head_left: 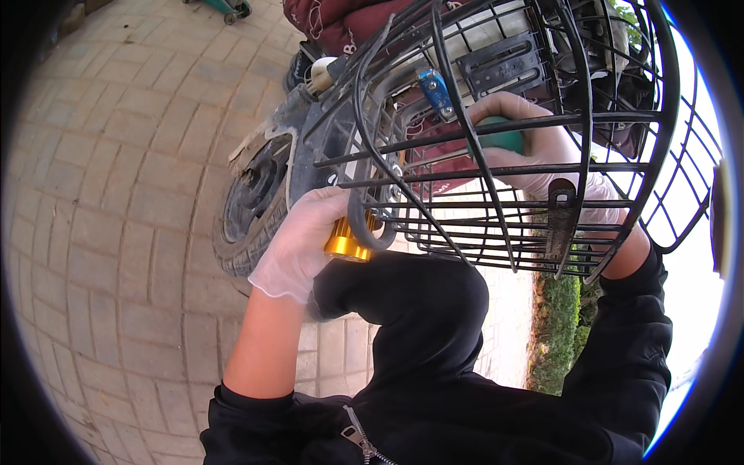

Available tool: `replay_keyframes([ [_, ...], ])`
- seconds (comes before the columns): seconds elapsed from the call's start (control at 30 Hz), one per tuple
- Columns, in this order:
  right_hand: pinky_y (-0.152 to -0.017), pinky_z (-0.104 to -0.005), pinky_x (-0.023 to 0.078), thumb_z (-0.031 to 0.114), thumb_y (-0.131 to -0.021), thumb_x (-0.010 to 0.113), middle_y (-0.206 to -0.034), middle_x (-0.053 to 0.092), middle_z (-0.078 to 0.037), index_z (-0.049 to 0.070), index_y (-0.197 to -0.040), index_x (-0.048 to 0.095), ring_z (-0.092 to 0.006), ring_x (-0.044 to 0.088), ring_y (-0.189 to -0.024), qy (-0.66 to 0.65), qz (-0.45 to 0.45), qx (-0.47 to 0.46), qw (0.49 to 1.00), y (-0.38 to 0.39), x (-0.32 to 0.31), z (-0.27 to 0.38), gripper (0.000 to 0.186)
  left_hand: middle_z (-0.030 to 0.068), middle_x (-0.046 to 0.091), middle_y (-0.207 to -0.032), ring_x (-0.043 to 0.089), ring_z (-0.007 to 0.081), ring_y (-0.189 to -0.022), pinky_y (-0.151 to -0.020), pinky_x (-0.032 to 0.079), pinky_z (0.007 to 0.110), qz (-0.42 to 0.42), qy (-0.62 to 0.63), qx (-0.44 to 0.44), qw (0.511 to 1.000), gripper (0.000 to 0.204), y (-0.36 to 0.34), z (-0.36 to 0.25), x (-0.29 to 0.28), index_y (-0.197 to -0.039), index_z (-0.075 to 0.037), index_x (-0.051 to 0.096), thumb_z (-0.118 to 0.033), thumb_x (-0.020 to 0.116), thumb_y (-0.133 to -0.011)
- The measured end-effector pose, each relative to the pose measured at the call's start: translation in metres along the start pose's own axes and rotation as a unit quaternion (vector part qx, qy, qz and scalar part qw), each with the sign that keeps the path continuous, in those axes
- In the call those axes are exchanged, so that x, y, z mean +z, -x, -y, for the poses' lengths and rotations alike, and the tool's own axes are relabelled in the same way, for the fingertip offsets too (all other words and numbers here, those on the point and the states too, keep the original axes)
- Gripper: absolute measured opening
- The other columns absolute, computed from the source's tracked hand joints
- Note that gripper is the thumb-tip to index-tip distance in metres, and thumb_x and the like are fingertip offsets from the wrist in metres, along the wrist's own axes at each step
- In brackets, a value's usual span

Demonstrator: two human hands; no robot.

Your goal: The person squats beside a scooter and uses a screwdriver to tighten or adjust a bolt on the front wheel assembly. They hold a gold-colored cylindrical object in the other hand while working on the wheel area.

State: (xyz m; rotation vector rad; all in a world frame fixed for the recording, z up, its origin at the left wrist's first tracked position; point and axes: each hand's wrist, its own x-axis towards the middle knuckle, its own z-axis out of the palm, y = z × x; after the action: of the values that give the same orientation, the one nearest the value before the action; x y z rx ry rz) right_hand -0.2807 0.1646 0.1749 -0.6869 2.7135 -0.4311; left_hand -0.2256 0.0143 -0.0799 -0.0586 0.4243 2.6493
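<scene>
My right hand [535, 147], in a thin translucent glove, reaches into the black wire basket [496, 198]. Its fingers curl around the green handle of a screwdriver [505, 138], whose thin shaft points left toward the basket's bottom. Also gloved, my left hand [306, 232] is closed around a gold ribbed metal cylinder [349, 242] just under the basket, beside a dark curved bar [360, 221]. Part of its fingers is hidden behind the cylinder and bar. I cannot tell whether the screwdriver's tip touches a screw.
The basket is mounted on a two-wheeler whose dusty front wheel [260, 194] and fender stand left of it. A small blue object [436, 93] sits near the basket's wires. Maroon padded fabric [333, 23] hangs behind. Brick paving [124, 232] surrounds it; a green hedge [556, 325] grows at right.
</scene>
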Motion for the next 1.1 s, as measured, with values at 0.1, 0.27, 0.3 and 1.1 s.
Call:
replay_keyframes([
  [0.1, -0.087, -0.0274, 0.052, 0.012, -0.083, 0.08, -0.1, 0.066, -0.002, 0.003, -0.116, 0.06, -0.0101, 0.062, -0.094, 0.041, 0.021, -0.005, 0.999, 0.001, 0.002, -0.001, 0.04, 0.0116, 0.07, -0.083, 0.07, 0.0179, -0.071, -0.063, 0.059, 0.031, -0.007, -0.007, 0.001, 1.0, 0.018, 0.0, 0.001, -0.001, -0.095, 0.006, 0.067, -0.011, 0.061, -0.096],
  [0.27, -0.085, -0.0291, 0.052, 0.013, -0.08, 0.08, -0.099, 0.065, -0.003, 0.003, -0.115, 0.061, -0.0112, 0.061, -0.092, 0.029, 0.009, 0.015, 0.999, 0.003, 0.006, 0.0, 0.041, 0.0114, 0.07, -0.084, 0.07, 0.0182, -0.071, -0.063, 0.06, 0.03, -0.016, -0.005, 0.005, 1.0, 0.019, 0.0, 0.001, 0.0, -0.096, 0.005, 0.068, -0.012, 0.06, -0.097],
  [0.3, -0.084, -0.0287, 0.053, 0.012, -0.08, 0.079, -0.097, 0.066, -0.003, 0.003, -0.114, 0.062, -0.0117, 0.063, -0.091, 0.044, 0.0, 0.01, 0.999, 0.003, 0.006, 0.0, 0.04, 0.0113, 0.07, -0.085, 0.07, 0.0182, -0.071, -0.063, 0.06, 0.03, -0.015, -0.007, 0.011, 1.0, 0.019, 0.001, 0.001, 0.0, -0.096, 0.005, 0.068, -0.012, 0.06, -0.097],
  [1.1, -0.086, -0.0346, 0.054, 0.021, -0.087, 0.078, -0.102, 0.066, -0.008, 0.002, -0.116, 0.063, -0.0202, 0.066, -0.099, 0.177, 0.152, -0.206, 0.95, -0.004, -0.004, 0.009, 0.038, 0.0089, 0.069, -0.084, 0.069, 0.0154, -0.069, -0.059, 0.06, 0.029, -0.024, -0.012, 0.004, 1.0, 0.018, -0.001, 0.002, -0.001, -0.098, 0.003, 0.067, -0.015, 0.063, -0.098],
])
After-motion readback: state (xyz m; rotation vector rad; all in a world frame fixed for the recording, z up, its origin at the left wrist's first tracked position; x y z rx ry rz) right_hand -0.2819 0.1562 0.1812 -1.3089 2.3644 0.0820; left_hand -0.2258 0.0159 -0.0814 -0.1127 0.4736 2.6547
